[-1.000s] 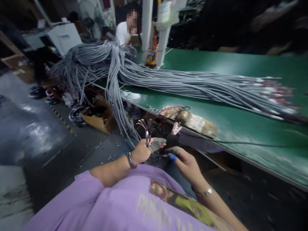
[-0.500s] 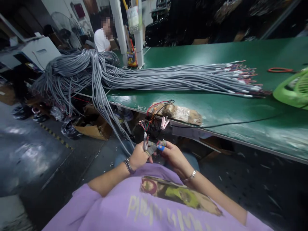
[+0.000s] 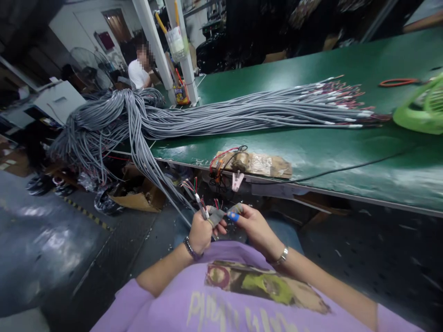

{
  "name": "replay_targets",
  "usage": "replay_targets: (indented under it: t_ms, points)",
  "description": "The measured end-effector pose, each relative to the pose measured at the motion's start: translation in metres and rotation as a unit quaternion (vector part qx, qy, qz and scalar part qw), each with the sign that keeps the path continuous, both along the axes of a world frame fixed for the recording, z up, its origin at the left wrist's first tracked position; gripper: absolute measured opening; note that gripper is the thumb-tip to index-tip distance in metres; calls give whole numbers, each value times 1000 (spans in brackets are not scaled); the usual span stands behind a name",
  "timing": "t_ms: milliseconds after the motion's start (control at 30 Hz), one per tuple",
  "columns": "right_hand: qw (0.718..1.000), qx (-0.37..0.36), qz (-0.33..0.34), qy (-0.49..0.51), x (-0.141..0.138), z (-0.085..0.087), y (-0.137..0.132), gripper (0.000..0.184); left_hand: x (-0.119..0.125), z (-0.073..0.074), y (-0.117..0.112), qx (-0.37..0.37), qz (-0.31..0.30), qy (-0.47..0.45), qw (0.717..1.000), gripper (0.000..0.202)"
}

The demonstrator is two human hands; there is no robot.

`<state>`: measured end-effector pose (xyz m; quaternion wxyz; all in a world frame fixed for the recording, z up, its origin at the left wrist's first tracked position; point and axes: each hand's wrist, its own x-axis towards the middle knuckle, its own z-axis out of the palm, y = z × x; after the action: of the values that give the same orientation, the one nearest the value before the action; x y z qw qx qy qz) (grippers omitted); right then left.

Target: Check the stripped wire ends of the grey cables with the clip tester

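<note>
My left hand [image 3: 201,229] grips a grey cable end [image 3: 201,208] whose thin coloured wires [image 3: 188,186] fan out above my fist. Grey finger covers sit on the thumb and forefinger. My right hand [image 3: 251,224], a blue cover on one fingertip, meets the left hand and pinches short coloured wire tips [image 3: 218,204] between them. Both hands hover in front of my lap, below the edge of the green table [image 3: 311,152]. A large bundle of grey cables [image 3: 221,113] lies across that table and droops off its left end toward the floor.
A taped cardboard block [image 3: 258,163] with red and black leads and a pink clip [image 3: 237,180] sits at the table edge. A green fan [image 3: 422,108] stands at right. A person in white [image 3: 137,74] sits far back. Cardboard boxes [image 3: 136,196] lie on the floor.
The view has swung right and up, showing more table. My right hand has closed in on the left hand and now pinches the wire tips. The cable end has tilted leftward.
</note>
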<state>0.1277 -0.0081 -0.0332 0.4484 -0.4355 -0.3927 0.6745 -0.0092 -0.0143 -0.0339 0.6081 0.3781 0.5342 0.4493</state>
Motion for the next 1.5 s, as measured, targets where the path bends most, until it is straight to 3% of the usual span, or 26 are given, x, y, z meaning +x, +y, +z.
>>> replay_targets:
  t_ms: [167, 400, 567, 900, 1167, 1300, 1500]
  points:
    - [1000, 25, 0, -8, 4, -6, -1, 44, 3, 6, 3, -12, 28, -24, 999, 47]
    - [996, 52, 43, -55, 16, 6, 15, 36, 7, 7, 7, -15, -28, 27, 999, 46]
    - [995, 23, 97, -21, 16, 8, 24, 37, 12, 5, 9, -21, -66, 41, 997, 44]
    - [1000, -14, -7, -4, 6, -4, 16, 49, 12, -6, 9, -9, -6, 22, 1000, 47]
    - [1000, -4, -2, -19, 10, -14, 15, 46, 10, 2, 11, -27, 29, -4, 999, 44]
    - [997, -10, 64, -28, 20, -17, 13, 45, 8, 3, 10, -32, 22, -10, 999, 44]
    - [998, 5, 52, -32, 34, 3, 19, 41, 6, 9, 7, -42, -40, 12, 998, 46]
